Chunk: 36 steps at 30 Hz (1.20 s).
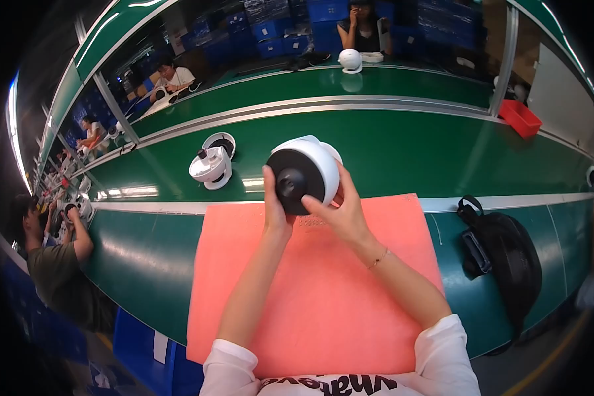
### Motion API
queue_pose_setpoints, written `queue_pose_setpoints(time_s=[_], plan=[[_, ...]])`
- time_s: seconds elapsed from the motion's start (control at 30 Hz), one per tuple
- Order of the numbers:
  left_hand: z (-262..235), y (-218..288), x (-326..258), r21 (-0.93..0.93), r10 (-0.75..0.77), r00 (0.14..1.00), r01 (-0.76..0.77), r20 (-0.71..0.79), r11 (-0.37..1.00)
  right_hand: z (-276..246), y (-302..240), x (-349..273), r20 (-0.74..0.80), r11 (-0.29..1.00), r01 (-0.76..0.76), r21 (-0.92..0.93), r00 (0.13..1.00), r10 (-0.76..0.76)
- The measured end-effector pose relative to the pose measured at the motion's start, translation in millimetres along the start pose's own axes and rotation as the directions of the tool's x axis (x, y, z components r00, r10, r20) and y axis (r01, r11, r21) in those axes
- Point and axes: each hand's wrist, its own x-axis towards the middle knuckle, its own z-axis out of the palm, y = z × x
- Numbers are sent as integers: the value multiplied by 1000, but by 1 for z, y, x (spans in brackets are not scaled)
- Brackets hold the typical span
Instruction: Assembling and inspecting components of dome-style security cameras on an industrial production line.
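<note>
Two hands grip one white dome camera (pixel 305 173) above the pink mat's (pixel 310 297) far edge: left hand (pixel 275 208) closed on its dark face, right hand (pixel 340 210) cupping its right side. Another white camera (pixel 212 165) sits left on the green belt (pixel 402 142); a black bag (pixel 505 254) lies right.

Dome cameras: three (pixel 305 173) (pixel 212 165) (pixel 350 60); pink mat: one (pixel 323 290); black bag: one (pixel 508 257).

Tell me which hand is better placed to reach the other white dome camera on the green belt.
Probably the left hand: the second dome camera lies on the green belt to its left, while the right hand cups the held dome camera from the far side.
</note>
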Motion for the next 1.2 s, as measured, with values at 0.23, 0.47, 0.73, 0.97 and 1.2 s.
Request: queue_pose_setpoints(time_s=[0.23, 0.47, 0.73, 0.97, 1.2], plan=[[-4, -23, 17, 161, -222, 973, 228, -53, 960, -79, 25, 39, -155, 730, -367, 577, 828, 539], [-158, 6, 71, 232, 228, 878, -139, -420, 963, -115, 44, 43, -341, 736, -300, 607, 738, 583], [-212, 12, 130, -182, -122, 890, 45, -440, 982, -60, 49, 14, 419, 629, -713, 308, 696, 584], [-201, 9, 112, 64, 142, 864, -127, -483, 990, -57, 38, 14, 355, 717, -680, 157, 716, 601], [-171, 74, 48, 244, 16, 928, 82, -372, 966, -37, 36, 4, 268, 797, 186, -575, 963, -31]])
